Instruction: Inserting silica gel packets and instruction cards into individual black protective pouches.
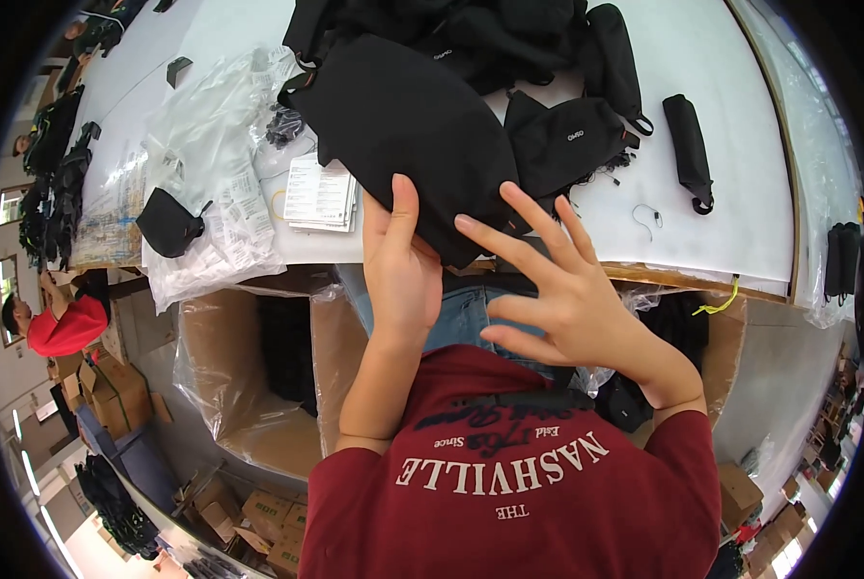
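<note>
Table (741,193) white; black pouches (413,125) atop; cartons (337,357) below.

Bright, diffuse indoor light falls on the smooth white tabletop (741,193), with specular glare on the crumpled translucent plastic bag (200,125) and little tonal detail in the large black fabric pouch (413,125). Glowing white tube lights (28,465) appear at lower left. Fisheye distortion bows straight edges toward a dark, vignetted rim
</note>
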{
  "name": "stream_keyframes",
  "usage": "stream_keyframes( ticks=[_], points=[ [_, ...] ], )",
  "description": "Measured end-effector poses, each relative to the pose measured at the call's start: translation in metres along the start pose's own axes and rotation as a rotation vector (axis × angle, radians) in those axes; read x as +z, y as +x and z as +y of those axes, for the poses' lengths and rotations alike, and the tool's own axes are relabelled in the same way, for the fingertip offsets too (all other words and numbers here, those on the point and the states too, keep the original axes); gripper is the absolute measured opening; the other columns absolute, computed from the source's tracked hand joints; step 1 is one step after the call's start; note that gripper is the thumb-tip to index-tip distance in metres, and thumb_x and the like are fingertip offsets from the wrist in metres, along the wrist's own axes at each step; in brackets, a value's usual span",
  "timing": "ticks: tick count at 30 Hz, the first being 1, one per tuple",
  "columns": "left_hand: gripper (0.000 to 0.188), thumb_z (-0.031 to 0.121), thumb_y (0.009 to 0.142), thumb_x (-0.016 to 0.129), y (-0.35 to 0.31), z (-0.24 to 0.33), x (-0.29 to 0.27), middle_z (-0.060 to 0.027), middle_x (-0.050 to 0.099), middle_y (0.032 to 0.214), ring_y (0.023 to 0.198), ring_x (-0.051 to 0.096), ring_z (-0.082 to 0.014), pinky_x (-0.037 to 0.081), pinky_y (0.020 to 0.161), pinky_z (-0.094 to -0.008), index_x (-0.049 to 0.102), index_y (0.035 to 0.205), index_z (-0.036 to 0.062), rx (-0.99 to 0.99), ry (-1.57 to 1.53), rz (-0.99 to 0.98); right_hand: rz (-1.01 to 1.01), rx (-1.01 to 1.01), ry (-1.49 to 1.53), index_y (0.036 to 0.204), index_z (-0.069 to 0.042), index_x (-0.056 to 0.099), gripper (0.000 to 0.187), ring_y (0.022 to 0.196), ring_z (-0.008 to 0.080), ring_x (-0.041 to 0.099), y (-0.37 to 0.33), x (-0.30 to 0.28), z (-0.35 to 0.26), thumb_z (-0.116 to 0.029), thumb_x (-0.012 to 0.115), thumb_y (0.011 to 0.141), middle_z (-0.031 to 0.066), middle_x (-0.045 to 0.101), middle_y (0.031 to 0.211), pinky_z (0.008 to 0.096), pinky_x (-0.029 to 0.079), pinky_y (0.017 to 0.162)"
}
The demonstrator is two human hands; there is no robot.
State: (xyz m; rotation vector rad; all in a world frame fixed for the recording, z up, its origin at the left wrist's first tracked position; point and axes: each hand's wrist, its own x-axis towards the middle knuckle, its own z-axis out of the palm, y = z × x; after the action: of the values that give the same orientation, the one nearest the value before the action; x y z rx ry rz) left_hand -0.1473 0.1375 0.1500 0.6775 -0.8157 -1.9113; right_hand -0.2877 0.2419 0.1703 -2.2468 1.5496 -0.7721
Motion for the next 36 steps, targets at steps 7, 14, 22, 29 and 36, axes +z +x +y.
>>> stream_keyframes(
  ticks=[7, 14, 22, 29, 36],
  points=[
    [0.043, 0.024, 0.102, 0.040, -0.0076, 0.0020, 0.0025, -0.0099, 0.046, 0.137, 0.124, 0.047, -0.0218, 0.039, 0.102, -0.0364, 0.035, 0.140, 0.0046, -0.079, -0.051, 0.007, 0.086, 0.082, -0.030, 0.107, -0.019, 0.065, 0.032, 0.138, 0.0331, 0.031, 0.0017, 0.0064, -0.0004, -0.027, 0.071, 0.076, 0.0045, 0.051, 0.136, 0.0528, 0.013, 0.113],
    [0.045, 0.026, 0.102, 0.039, -0.0095, 0.0014, 0.0019, -0.0087, 0.046, 0.135, 0.121, 0.049, -0.0202, 0.041, 0.100, -0.0342, 0.032, 0.141, 0.0055, -0.115, -0.071, 0.000, 0.085, 0.085, -0.013, 0.109, -0.019, 0.065, 0.035, 0.137, 0.0329, 0.032, 0.0018, 0.0041, -0.0009, -0.030, 0.071, 0.076, 0.0051, 0.052, 0.134, 0.0530, 0.015, 0.112],
    [0.044, 0.025, 0.102, 0.040, -0.0090, -0.0017, 0.0038, -0.0094, 0.046, 0.137, 0.124, 0.046, -0.0223, 0.037, 0.104, -0.0373, 0.034, 0.140, 0.0041, -0.104, -0.060, 0.016, 0.079, 0.113, -0.025, 0.111, -0.019, 0.065, 0.034, 0.137, 0.0315, 0.033, 0.0013, 0.0055, 0.0010, -0.027, 0.070, 0.079, 0.0038, 0.053, 0.133, 0.0530, 0.018, 0.112],
    [0.045, 0.025, 0.102, 0.038, -0.0081, -0.0038, 0.0013, -0.0094, 0.046, 0.137, 0.125, 0.046, -0.0228, 0.037, 0.104, -0.0375, 0.032, 0.141, 0.0049, -0.136, -0.073, 0.011, 0.088, 0.121, -0.002, 0.107, -0.018, 0.065, 0.031, 0.136, 0.0309, 0.034, 0.0023, 0.0047, 0.0027, -0.027, 0.071, 0.078, 0.0033, 0.053, 0.132, 0.0541, 0.020, 0.112],
    [0.044, 0.025, 0.102, 0.038, -0.0068, -0.0038, -0.0016, -0.0098, 0.046, 0.138, 0.125, 0.047, -0.0234, 0.038, 0.104, -0.0377, 0.033, 0.141, 0.0063, -0.160, -0.085, -0.005, 0.084, 0.085, -0.013, 0.103, -0.015, 0.062, 0.027, 0.134, 0.0305, 0.037, 0.0050, 0.0065, 0.0053, -0.023, 0.070, 0.078, 0.0042, 0.053, 0.129, 0.0518, 0.026, 0.110]
  ],
)
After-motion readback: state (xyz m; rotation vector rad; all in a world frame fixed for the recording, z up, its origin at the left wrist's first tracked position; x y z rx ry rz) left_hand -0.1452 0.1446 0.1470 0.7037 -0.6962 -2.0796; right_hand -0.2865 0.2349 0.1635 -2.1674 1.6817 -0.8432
